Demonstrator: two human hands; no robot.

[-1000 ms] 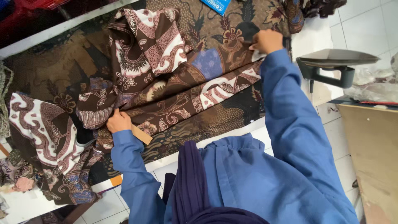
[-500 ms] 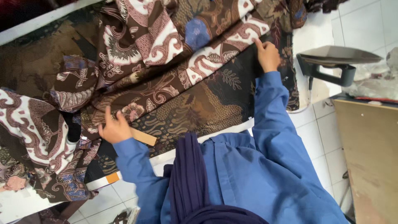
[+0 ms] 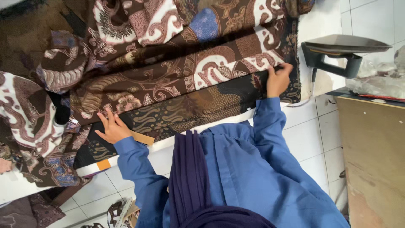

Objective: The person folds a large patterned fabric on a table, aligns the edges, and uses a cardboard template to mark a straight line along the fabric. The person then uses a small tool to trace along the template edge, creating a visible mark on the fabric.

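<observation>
I am flattening the brown batik cloth [image 3: 177, 84] on the table: left hand [image 3: 112, 126] pressing with fingers apart at 8 o'clock, right hand [image 3: 278, 80] pinching its edge at 3 o'clock. Next, smoothing probably needs even tension.

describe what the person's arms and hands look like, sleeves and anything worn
Both arms are covered by long blue sleeves with plain cuffs at the wrists. The left hand and right hand are bare, with no gloves; no rings or watch can be made out.
</observation>
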